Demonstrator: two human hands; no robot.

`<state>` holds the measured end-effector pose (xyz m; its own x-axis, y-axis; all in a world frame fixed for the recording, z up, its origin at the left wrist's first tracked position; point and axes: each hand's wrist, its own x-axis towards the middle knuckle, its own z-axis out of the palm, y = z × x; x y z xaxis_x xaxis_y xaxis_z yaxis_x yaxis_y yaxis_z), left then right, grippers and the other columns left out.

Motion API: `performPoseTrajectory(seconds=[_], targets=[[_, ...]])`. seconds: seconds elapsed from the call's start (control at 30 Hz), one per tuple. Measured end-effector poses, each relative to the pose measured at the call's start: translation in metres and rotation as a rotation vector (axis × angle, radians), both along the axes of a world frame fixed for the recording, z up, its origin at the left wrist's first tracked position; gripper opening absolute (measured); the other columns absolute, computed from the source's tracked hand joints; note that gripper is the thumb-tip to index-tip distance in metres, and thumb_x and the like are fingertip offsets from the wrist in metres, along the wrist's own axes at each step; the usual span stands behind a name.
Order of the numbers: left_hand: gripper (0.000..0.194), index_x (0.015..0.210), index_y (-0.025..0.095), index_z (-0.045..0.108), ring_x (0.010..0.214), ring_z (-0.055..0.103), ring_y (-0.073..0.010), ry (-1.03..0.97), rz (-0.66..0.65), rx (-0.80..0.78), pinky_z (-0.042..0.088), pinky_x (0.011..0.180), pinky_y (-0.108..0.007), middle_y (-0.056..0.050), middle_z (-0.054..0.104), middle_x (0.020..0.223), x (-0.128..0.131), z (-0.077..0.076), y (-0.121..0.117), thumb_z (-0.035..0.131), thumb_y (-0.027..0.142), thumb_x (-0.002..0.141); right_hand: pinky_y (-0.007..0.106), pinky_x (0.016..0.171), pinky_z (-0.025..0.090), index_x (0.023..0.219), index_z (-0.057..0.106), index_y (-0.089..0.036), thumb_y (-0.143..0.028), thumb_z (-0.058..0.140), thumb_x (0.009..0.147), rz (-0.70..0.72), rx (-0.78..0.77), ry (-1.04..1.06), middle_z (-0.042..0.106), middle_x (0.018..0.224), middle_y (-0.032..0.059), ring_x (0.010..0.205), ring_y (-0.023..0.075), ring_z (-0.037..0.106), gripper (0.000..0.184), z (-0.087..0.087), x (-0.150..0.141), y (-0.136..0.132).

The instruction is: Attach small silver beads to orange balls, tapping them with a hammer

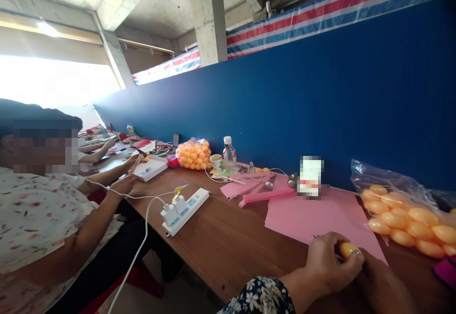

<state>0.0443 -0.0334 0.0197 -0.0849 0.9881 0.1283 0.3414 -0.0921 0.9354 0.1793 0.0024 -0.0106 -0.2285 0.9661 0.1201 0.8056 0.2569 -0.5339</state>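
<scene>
My left hand [329,264] is at the lower right, its fingers curled round a small orange plastic ball [348,249]. A small shiny metal piece shows at the ball near the thumb tip, too small to name. Another bit of metal pokes out past the knuckles. My right hand [383,283] is pressed close beside the left one, its fingers bent and mostly hidden behind it, so what they grip cannot be made out. Beneath and beyond both hands lie pink paper sheets [320,219].
A clear bag of orange balls [409,219] lies at the right; another bag [194,155] stands farther back. A white power strip [187,212] with plugs and cables lies on the brown table [228,247]. A bottle [230,155] stands near the blue partition [320,105]. A co-worker [53,228] sits left.
</scene>
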Motion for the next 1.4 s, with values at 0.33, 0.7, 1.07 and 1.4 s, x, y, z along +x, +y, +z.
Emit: performPoseTrajectory(seconds=[0.33, 0.7, 1.07, 1.4], targets=[[0.038, 0.108, 0.015, 0.053, 0.07, 0.055, -0.0134, -0.37, -0.039, 0.087, 0.047, 0.067, -0.027, -0.006, 0.061, 0.087, -0.002, -0.012, 0.018, 0.047, 0.038, 0.079, 0.032, 0.068, 0.044, 0.085, 0.054, -0.02, -0.037, 0.035, 0.082, 0.019, 0.137, 0.219, 0.063, 0.085, 0.0078, 0.076, 0.0216, 0.058, 0.025, -0.004, -0.005, 0.001], [0.04, 0.106, 0.016, 0.054, 0.08, 0.057, -0.0142, -0.619, -0.087, -0.019, 0.047, 0.076, -0.029, -0.006, 0.06, 0.09, -0.006, -0.01, 0.025, 0.061, 0.035, 0.072, 0.027, 0.065, 0.041, 0.078, 0.053, -0.021, -0.024, 0.042, 0.082, -0.024, 0.245, 0.332, 0.061, 0.076, 0.003, 0.071, 0.018, 0.056, 0.012, 0.008, -0.012, -0.007], [0.042, 0.108, 0.019, 0.054, 0.066, 0.055, -0.011, -0.634, -0.034, -0.085, 0.047, 0.065, -0.025, -0.002, 0.059, 0.08, -0.005, 0.002, 0.021, 0.056, 0.043, 0.073, 0.023, 0.062, 0.039, 0.075, 0.056, -0.02, -0.023, 0.045, 0.082, 0.002, 0.212, 0.431, 0.061, 0.074, 0.0005, 0.07, 0.0149, 0.055, 0.013, 0.016, -0.011, -0.009], [0.042, 0.112, 0.018, 0.053, 0.071, 0.057, -0.0116, -0.846, -0.1, -0.114, 0.047, 0.071, -0.028, -0.005, 0.059, 0.09, -0.005, -0.01, 0.025, 0.057, 0.038, 0.074, 0.025, 0.064, 0.042, 0.082, 0.059, -0.02, -0.02, 0.045, 0.079, -0.037, 0.205, 0.54, 0.063, 0.081, 0.0023, 0.073, 0.0153, 0.057, 0.014, 0.016, -0.008, -0.008]])
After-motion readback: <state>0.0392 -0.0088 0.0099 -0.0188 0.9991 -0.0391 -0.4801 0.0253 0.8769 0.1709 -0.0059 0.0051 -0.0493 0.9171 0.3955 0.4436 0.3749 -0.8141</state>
